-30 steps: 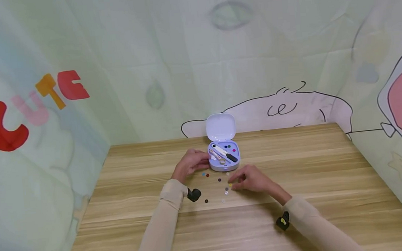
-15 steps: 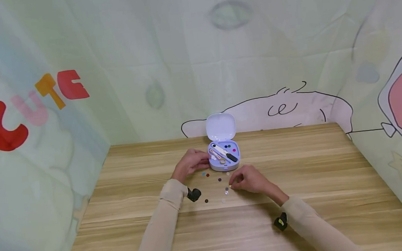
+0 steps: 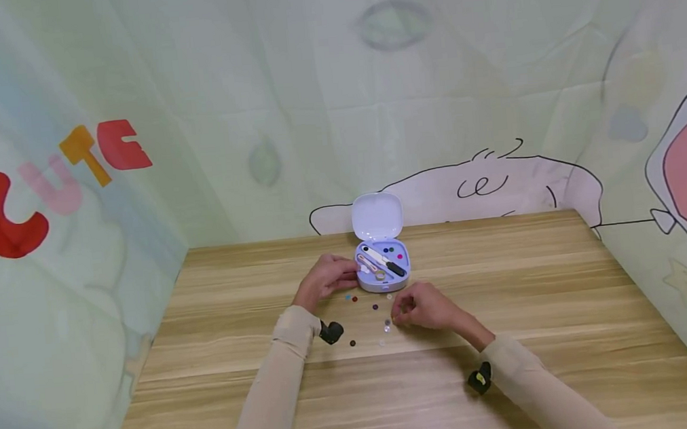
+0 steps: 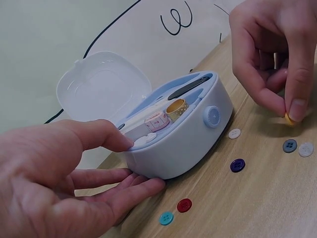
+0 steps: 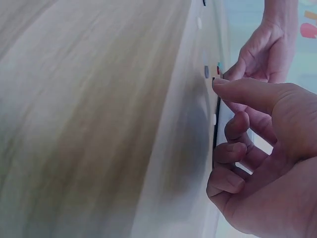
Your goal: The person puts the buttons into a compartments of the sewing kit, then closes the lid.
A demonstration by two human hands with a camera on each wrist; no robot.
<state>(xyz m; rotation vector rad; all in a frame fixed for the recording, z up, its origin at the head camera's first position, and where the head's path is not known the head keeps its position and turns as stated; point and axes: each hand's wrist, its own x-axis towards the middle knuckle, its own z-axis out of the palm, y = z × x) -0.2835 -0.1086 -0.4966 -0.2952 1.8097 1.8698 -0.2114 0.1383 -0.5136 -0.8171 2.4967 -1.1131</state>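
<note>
Two soft tan sleeves (image 3: pixel 276 391) are stretched over a shiny, stripy wood table (image 3: pixel 434 411). A thin yellow button (image 4: pixel 289 119) is pinched between thumb and finger of the right hand (image 3: pixel 428 304), bent down just over the wood; the other fingers are curled in. Since one second ago, those tips have been brought together and the button has been mostly hidden. Near it, round buttons are scattered: gray button (image 4: pixel 290 145), purple button (image 4: pixel 237 165), red button (image 4: pixel 184 205). Farther off, the smooth white box (image 4: pixel 198 141) is held by the left hand (image 3: pixel 328 276), thumb on the rim, fingers low against the side. Inside, a bumpy gold ring (image 4: pixel 177 109) is seen. Behind, the rounded lid (image 4: pixel 104 82) is tipped up.
</note>
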